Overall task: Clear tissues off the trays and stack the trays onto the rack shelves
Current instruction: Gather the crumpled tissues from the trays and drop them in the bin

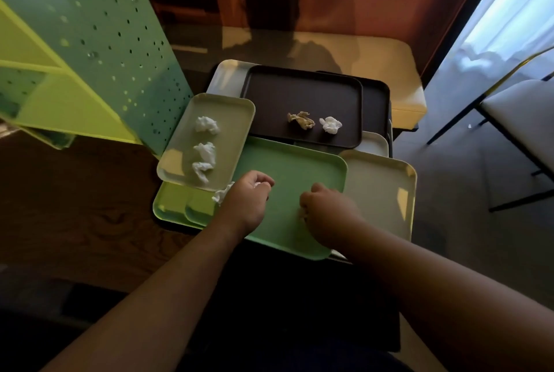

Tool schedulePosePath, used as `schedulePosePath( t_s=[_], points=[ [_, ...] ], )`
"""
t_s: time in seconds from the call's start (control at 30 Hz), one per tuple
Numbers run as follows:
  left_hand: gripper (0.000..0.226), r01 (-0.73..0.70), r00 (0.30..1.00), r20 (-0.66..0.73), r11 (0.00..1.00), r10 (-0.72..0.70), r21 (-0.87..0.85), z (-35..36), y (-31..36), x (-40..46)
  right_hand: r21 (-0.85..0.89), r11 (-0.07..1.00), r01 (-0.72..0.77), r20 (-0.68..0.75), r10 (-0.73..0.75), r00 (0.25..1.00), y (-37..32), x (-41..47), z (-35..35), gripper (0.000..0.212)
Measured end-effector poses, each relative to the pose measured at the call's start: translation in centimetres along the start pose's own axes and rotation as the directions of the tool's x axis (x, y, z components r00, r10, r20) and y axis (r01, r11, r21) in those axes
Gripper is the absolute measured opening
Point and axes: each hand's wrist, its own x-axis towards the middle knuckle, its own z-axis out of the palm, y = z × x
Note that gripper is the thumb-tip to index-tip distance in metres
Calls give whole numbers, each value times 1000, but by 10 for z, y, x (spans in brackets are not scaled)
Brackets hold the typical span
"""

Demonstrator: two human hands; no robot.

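The left hand [248, 198] hovered over the near-left part of a large mint-green plastic tray [293, 189], its fingers [263, 182] curled closed around crumpled white tissue [221, 194], which stuck out at the thumb side and showed between the fingertips. The right hand [326, 210] rested fisted on the same tray, fingers folded under; a pale scrap showed at the knuckles, but whether they gripped anything could not be told. That tray's long axis ran left to right across the dark worktop [90, 216]. A pale olive tray [209, 138] overlapped its far-left corner, long axis running away from the person, carrying 3 white tissue wads [205, 150] in a row. Behind lay a dark brown tray [302, 105] with 2 wads [314, 123]. The green perforated metal rack [99, 42] stood to the left.
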Motion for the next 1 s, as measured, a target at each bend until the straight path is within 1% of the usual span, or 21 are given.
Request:
schedulePosePath(
  t_s=[0.03,0.07,0.1,0.17,0.2,0.27,0.3,0.33,0.37,0.4,0.47,0.5,0.53,0.6,0.67,0.73,0.77,0.83,0.9,0.97,1.0],
  points=[
    [14,-15,1000,-6,1000,15,14,-2,-2,0,98,995,-2,4,2,1000,-1,3,-1,13],
    [13,-28,1000,-11,999,29,33,-4,-3,0,245,970,-2,-13,5,1000,-4,5,-3,9],
    [16,-32,999,-16,999,33,39,-6,-4,-2,388,922,1,-41,17,999,-10,7,-5,14],
    [25,-16,1000,11,1000,16,-7,-9,-4,-6,632,775,32,-86,29,996,-27,12,-12,24],
    [27,-9,999,41,999,11,-47,-11,-3,-9,736,675,50,-94,28,995,-36,14,-15,30],
    [28,0,998,62,988,10,-151,-15,-3,-13,860,505,74,-92,11,996,-54,18,-17,42],
    [25,-3,999,47,981,13,-196,-19,-3,-14,877,475,80,-91,0,996,-62,21,-16,44],
    [21,-16,1000,13,978,19,-210,-25,-4,-13,873,478,90,-99,-7,995,-70,22,-15,44],
    [17,-35,999,-28,979,30,-200,-33,-6,-11,846,524,97,-113,-2,994,-76,24,-15,44],
    [16,-50,997,-67,982,38,-183,-41,-8,-7,789,607,96,-127,8,992,-80,27,-14,45],
    [26,-65,990,-135,986,44,-154,-60,-12,3,573,815,84,-136,-6,991,-89,34,-10,46],
    [30,-78,985,-160,990,59,-120,-71,-14,9,470,880,66,-110,-16,994,-95,38,-9,48],
    [31,-91,981,-178,994,78,-66,-82,-15,14,394,918,38,-74,-9,997,-103,42,-7,51],
    [26,-94,975,-196,994,101,47,-101,-18,23,294,956,-27,-32,38,999,-117,50,2,55],
    [16,-83,981,-168,993,96,86,-117,-17,28,209,973,-96,-16,102,995,-125,56,12,44],
    [7,-86,989,-110,992,97,96,-127,-15,28,148,975,-164,9,164,986,-126,60,20,25],
    [4,-94,990,-92,991,103,98,-130,-14,28,172,966,-195,16,195,981,-125,59,22,18],
    [9,-103,992,-68,989,110,104,-132,-13,29,348,917,-195,-15,214,977,-121,55,20,16],
    [19,-98,995,-28,992,100,79,-128,-11,30,530,843,-92,-85,162,983,-121,50,6,16],
    [31,-58,997,58,998,59,-21,-122,-10,27,636,772,15,-143,99,985,-127,47,-12,11],
    [35,-30,994,101,996,38,-87,-119,-9,26,662,748,52,-164,76,984,-131,48,-20,14]
  ],
)
